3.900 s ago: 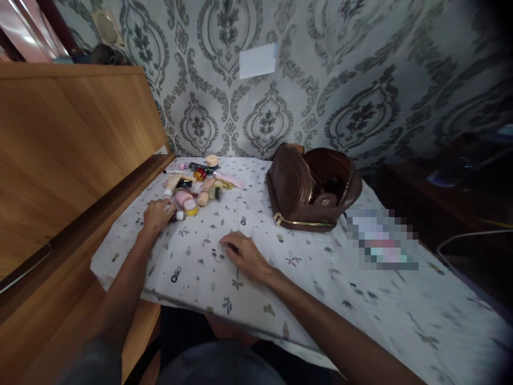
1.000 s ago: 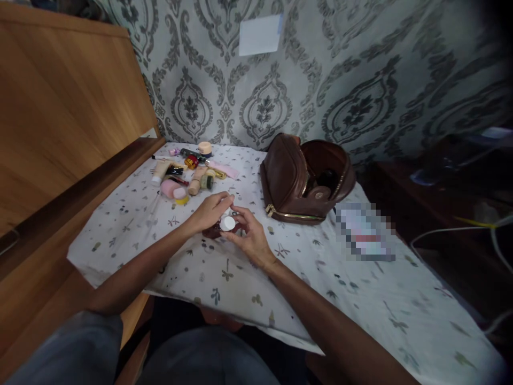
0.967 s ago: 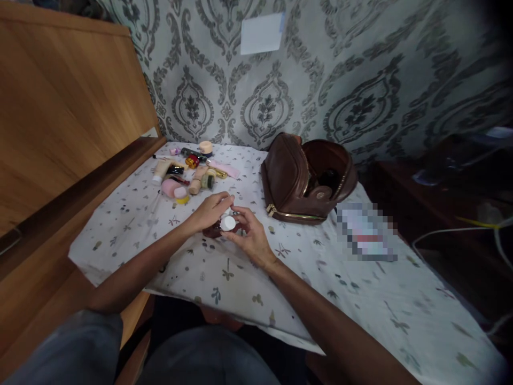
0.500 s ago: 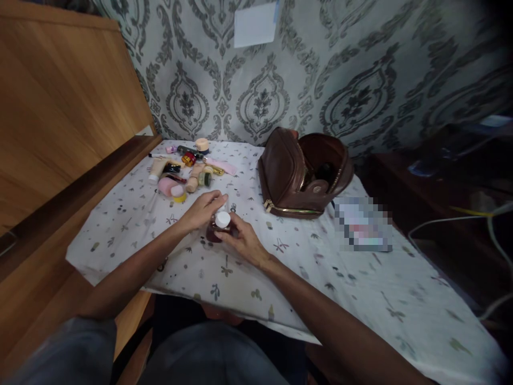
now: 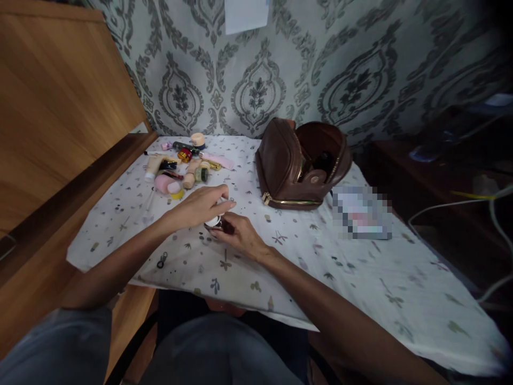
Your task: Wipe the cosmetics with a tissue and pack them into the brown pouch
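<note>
A small dark reddish bottle (image 5: 224, 226) with a white cap (image 5: 214, 220) is held above the patterned cloth near the table's front. My right hand (image 5: 241, 233) is wrapped round the bottle's body from the right. My left hand (image 5: 204, 206) reaches over from the left, its fingers closed about the white top, part of which they hide. Beyond my left hand lies a group of cosmetics, among them a pink sponge-like item (image 5: 162, 183), a green-grey jar (image 5: 201, 174) and a beige tube (image 5: 153, 168).
An unzipped brown leather bag (image 5: 284, 184) stands at the back right of the table (image 5: 248, 289). A pixelated flat object (image 5: 360, 213) lies to its right. Wooden panelling (image 5: 60, 80) rises at the left, and cables (image 5: 441, 202) hang at the right.
The bottle has tilted, with its white cap turned to the left. My left hand has come over the cap, while my right hand still holds the body. The view has shifted slightly.
</note>
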Demonstrator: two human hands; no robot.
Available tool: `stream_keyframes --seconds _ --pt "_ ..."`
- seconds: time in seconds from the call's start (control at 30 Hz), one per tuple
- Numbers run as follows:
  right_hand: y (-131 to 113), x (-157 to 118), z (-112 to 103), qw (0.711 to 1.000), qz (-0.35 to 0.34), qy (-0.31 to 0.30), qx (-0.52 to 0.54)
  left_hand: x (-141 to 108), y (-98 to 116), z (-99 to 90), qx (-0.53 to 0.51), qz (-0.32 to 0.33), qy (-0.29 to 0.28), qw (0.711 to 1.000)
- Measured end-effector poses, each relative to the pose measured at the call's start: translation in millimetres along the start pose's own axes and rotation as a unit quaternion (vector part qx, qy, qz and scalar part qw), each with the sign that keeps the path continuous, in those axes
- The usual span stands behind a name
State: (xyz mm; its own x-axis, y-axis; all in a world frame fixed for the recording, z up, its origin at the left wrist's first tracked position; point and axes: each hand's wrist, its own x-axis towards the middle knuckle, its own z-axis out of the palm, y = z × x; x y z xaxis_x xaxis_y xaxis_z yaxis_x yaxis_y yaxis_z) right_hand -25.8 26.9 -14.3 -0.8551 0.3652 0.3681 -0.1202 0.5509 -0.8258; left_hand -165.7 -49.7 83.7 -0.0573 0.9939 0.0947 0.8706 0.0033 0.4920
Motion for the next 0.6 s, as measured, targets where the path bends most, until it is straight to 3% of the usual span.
stream_keyframes --seconds 0.2,0.4,0.5,0.6 --pt "6.8 -1.4 2.2 0.999 0.029 0.011 0.033 -10.9 27.1 3.4 0.151 0.154 -0.011 0.976" --pt "7.0 4.0 -3.4 0.996 0.043 0.031 0.066 -37.9 23.9 3.9 0.188 0.271 -0.005 0.944" --pt "5.2 5.8 -6.2 0.992 0.082 0.050 0.083 -55.6 10.1 5.2 0.134 0.240 0.064 0.959" --pt "2.7 4.6 -5.3 0.989 0.094 0.060 0.096 -67.5 -3.7 10.1 0.075 0.130 0.172 0.974"
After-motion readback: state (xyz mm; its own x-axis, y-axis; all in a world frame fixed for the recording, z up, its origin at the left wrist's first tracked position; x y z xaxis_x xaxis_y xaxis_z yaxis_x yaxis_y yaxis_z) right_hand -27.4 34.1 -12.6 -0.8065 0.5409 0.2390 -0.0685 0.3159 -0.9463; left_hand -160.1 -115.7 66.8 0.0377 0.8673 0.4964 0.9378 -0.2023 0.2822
